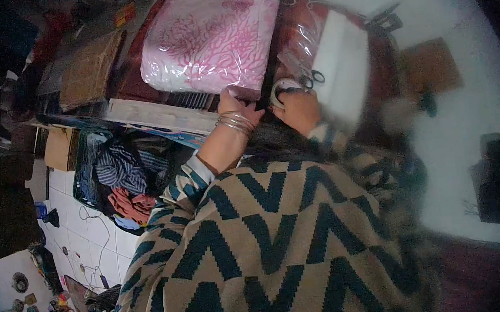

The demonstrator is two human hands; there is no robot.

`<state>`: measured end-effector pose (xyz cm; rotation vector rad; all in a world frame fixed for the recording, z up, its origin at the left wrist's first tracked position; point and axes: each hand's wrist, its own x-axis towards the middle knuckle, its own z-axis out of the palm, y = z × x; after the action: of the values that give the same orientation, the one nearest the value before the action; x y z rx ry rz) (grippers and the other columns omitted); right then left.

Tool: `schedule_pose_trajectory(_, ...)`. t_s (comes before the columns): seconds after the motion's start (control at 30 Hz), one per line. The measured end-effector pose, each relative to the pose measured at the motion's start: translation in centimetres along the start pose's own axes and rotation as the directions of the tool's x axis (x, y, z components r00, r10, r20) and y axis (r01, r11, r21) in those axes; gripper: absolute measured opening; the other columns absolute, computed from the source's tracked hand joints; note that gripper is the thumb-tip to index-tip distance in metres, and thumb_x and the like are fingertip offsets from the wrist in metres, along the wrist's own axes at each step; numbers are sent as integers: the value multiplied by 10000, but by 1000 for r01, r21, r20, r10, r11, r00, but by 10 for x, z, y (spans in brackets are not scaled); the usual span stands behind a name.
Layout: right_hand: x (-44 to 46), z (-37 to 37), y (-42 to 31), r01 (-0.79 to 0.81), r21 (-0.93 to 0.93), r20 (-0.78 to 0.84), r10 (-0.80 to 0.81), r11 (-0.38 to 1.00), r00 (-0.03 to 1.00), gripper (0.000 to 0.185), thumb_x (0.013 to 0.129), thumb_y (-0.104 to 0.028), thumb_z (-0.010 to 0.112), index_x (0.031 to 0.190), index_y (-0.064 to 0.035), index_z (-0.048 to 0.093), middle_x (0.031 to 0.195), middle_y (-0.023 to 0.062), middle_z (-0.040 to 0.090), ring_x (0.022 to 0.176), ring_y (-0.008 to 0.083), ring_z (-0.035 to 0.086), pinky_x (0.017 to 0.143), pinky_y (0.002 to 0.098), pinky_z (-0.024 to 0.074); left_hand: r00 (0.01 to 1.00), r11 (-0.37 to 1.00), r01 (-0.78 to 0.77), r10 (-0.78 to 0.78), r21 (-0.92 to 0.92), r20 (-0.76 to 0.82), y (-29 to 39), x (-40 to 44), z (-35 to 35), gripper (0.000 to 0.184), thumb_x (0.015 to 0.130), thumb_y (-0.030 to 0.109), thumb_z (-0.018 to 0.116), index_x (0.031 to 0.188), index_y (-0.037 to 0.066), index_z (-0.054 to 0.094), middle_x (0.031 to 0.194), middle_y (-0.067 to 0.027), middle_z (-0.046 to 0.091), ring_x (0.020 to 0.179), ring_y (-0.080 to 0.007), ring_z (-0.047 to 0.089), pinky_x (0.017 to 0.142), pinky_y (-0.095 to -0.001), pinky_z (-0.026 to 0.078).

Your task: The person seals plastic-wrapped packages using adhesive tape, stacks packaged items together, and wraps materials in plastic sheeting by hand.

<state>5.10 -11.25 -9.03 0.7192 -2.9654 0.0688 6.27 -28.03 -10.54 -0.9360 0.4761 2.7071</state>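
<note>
A bulky package (213, 35) with a pink coral print, in clear shiny plastic, lies in front of me. My left hand (239, 107), with several bangles at the wrist, is closed at its near edge, where a small pink flap shows. My right hand (299, 111) is wrapped around a pale roll of tape (275, 92), just right of the package. Scissors (313, 78) with dark handles lie beyond that hand, by clear plastic (304, 34). The fingertips of both hands are partly hidden.
A white block-like item (343, 64) lies to the right. Cardboard (91, 69) is at the left of the work surface. Below stands a dark container of clothes (124, 175). A cable (96, 233) lies on the tiled floor.
</note>
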Motion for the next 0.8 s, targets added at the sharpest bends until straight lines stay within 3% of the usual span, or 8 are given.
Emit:
schedule_pose_trajectory(0.1, -1, -4, 6, 44, 48, -15, -43, 998, 999, 353, 747, -468, 627, 813, -124, 665, 748, 106, 656, 724, 295, 625, 737, 487, 401, 993, 997, -70, 65, 44, 94, -5, 16, -9, 815, 826, 593, 325, 1452, 101, 152, 1504, -120, 177, 1386, -334, 128, 1094, -533, 80)
schedule_pose_trajectory(0.27, -5, 0, 11, 114, 99, -55, -109, 989, 993, 354, 736, -461, 644, 830, -120, 660, 780, 98, 657, 755, 298, 622, 769, 489, 398, 993, 996, 47, -56, -78, -106, 14, 35, -14, 926, 752, 652, 481, 1426, 77, 214, 1463, -158, 243, 1358, -341, 212, 1075, -518, 161)
schedule_pose_trajectory(0.37, -7, -12, 21, 168, 152, -249, -127, 974, 960, 358, 743, -450, 644, 827, -102, 650, 782, 102, 648, 778, 309, 611, 744, 485, 407, 1000, 991, 14, -17, -130, -20, 21, 15, -6, 957, 747, 661, 502, 1413, 37, 219, 1423, -174, 291, 1309, -346, 286, 1055, -497, 223)
schedule_pose_trajectory(0.5, 0, -26, 88, -122, 207, -139, 153, 971, 979, 365, 779, -421, 620, 865, -67, 642, 834, 126, 622, 796, 332, 594, 682, 465, 444, 992, 995, -95, 95, 4, -89, 21, 7, 2, 942, 749, 702, 462, 1421, 89, 216, 1397, -115, 332, 1179, -350, 421, 1009, -483, 292)
schedule_pose_trajectory(0.53, 0, -21, 107, -143, 196, -240, 188, 970, 952, 376, 780, -420, 622, 884, -59, 639, 876, 131, 617, 814, 321, 597, 707, 459, 465, 991, 994, -108, 107, -1, -85, 21, 2, 1, 942, 749, 702, 462, 1421, 89, 216, 1397, -115, 332, 1179, -350, 421, 1009, -483, 292)
schedule_pose_trajectory(0.63, 14, -4, 144, -232, 101, -53, 238, 967, 970, 415, 761, -435, 639, 901, -44, 633, 888, 149, 613, 852, 323, 594, 761, 457, 476, 987, 964, -128, 147, 235, -64, 28, -3, -12, 898, 804, 672, 417, 1470, 201, 41, 1510, -100, 127, 1320, -450, 225, 1029, -559, 202)
schedule_pose_trajectory(0.73, 29, 24, 149, -123, -48, 79, 127, 991, 989, 461, 732, -443, 667, 906, -18, 628, 904, 166, 610, 881, 330, 588, 789, 450, 483, 980, 908, -56, 130, 415, -153, 52, 17, -32, 857, 817, 673, 389, 1468, 223, 61, 1507, -76, 157, 1314, -450, 233, 1030, -562, 191)
schedule_pose_trajectory(0.8, 27, 31, 143, -216, -86, 96, 224, 973, 970, 451, 713, -418, 691, 870, 1, 632, 914, 183, 607, 886, 349, 582, 776, 454, 483, 967, 912, -137, 208, 387, -149, 61, 18, -39, 850, 830, 665, 366, 1470, 194, 66, 1513, -58, 151, 1306, -403, 270, 1030, -571, 176)
